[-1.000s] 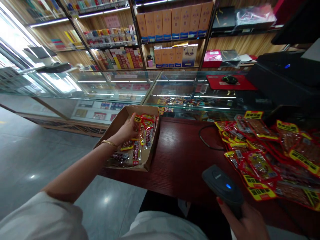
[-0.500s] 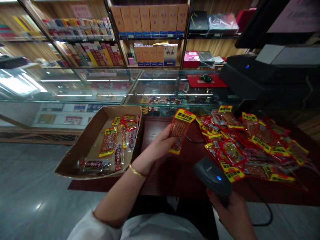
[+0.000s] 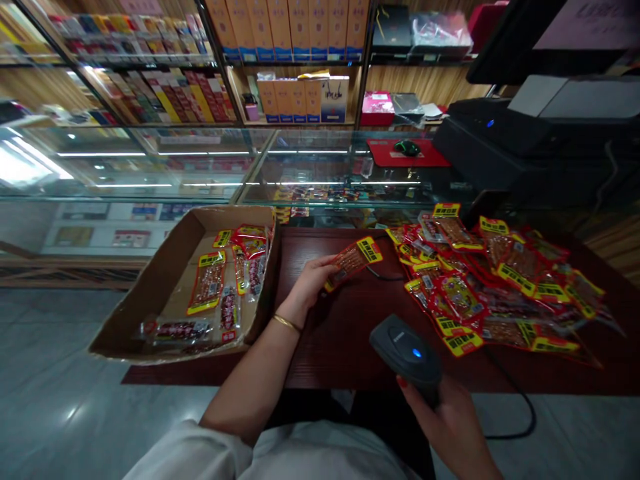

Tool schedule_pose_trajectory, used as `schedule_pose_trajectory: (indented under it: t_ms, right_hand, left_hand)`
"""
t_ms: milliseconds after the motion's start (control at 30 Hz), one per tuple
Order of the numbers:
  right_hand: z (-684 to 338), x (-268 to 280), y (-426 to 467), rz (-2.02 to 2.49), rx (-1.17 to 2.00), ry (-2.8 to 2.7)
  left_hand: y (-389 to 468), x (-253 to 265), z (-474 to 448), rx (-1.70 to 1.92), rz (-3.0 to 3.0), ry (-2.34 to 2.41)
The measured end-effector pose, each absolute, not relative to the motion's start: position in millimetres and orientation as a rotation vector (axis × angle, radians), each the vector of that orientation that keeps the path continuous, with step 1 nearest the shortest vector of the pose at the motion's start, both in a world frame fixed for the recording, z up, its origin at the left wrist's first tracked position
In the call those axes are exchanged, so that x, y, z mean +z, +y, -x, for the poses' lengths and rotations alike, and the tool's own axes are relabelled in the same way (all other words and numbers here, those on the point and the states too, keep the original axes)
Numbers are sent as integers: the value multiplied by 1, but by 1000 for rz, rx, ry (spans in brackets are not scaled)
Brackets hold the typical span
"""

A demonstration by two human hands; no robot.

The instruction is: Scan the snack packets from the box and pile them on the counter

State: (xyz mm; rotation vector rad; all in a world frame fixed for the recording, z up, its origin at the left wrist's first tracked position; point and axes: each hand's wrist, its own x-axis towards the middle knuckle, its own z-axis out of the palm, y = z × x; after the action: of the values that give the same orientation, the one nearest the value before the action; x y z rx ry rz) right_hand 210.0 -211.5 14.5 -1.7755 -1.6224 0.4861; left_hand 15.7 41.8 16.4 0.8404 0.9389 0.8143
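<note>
My left hand point(image 3: 316, 283) grips a snack packet point(image 3: 351, 261) with red and yellow edges by its near end, above the dark red tabletop point(image 3: 330, 347). The packet is tilted, its yellow end pointing right. In my right hand point(image 3: 445, 413) is a black barcode scanner point(image 3: 406, 353) with a lit blue light, its head aimed forward and left, below the packet. A cardboard box point(image 3: 145, 280) left of my left hand holds several similar packets. To the right lies a heap of snack packets point(image 3: 460, 293), red and yellow, spread loosely.
Behind the table runs a glass display counter point(image 3: 320, 160) bearing a red mouse pad point(image 3: 380, 155) and a computer mouse point(image 3: 407, 148). A black machine point(image 3: 530, 143) and a monitor point(image 3: 505, 40) stand at the right. The scanner's cable point(image 3: 530, 407) loops over the table's front edge.
The packet in my left hand has turned from nearly upright to lying more sideways and dropped lower. My right hand and the scanner have shifted slightly left in view.
</note>
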Motion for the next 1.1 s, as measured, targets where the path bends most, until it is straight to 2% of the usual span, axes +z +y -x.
schedule_pose_trajectory:
  t_ms: [600,900,1100]
  right_hand:
    - [-215,14,-210,1799,443,-1686]
    - [-207,25,-208,1805,503,-1478]
    - [-218,28,-214,1811,543,-1395]
  left_hand:
    - [42,17,-16,768,-879,953]
    - [45,17,-20,951,-789,999]
    - [41,33,-75,816,-743,954]
